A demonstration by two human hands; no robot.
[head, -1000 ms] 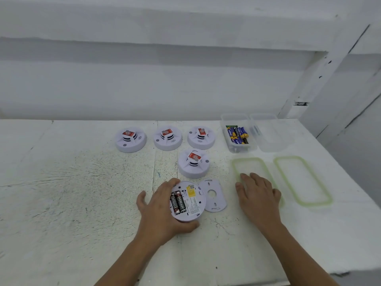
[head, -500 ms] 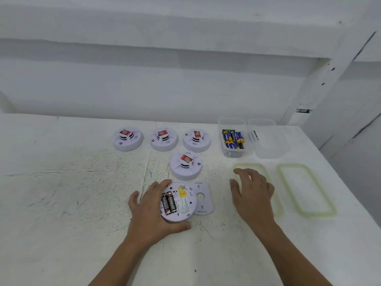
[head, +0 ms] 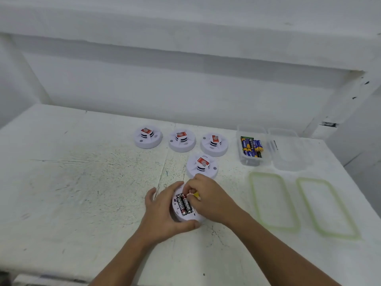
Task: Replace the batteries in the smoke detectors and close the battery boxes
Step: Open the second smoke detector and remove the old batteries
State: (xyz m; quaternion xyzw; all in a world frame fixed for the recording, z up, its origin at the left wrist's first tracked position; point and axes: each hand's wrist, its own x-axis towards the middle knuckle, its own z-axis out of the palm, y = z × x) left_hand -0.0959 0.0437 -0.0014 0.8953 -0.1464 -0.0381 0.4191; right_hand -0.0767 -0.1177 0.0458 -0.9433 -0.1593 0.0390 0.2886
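An upturned white smoke detector [head: 184, 219] lies near the table's front, its battery bay open. Two black-and-red batteries [head: 185, 204] sit side by side in the bay. My left hand [head: 162, 213] grips the detector around its left and lower rim. From the right, my right hand [head: 208, 197] reaches over the detector, its curled fingertips pinching the far end of the batteries. The detector's loose back cover is hidden under my right hand.
Three detectors [head: 148, 137] [head: 181, 140] [head: 214, 143] stand in a row at the back, another detector [head: 203, 165] just beyond my hands. A clear box [head: 250, 162] holds blue-and-yellow batteries, beside a second clear box [head: 288, 153]. Two green-rimmed lids [head: 265, 174] [head: 313, 179] lie right.
My right hand left the table by the lid and moved left onto the detector, fingers now at the batteries' far end. The left hand keeps its grip. The view tilted up.
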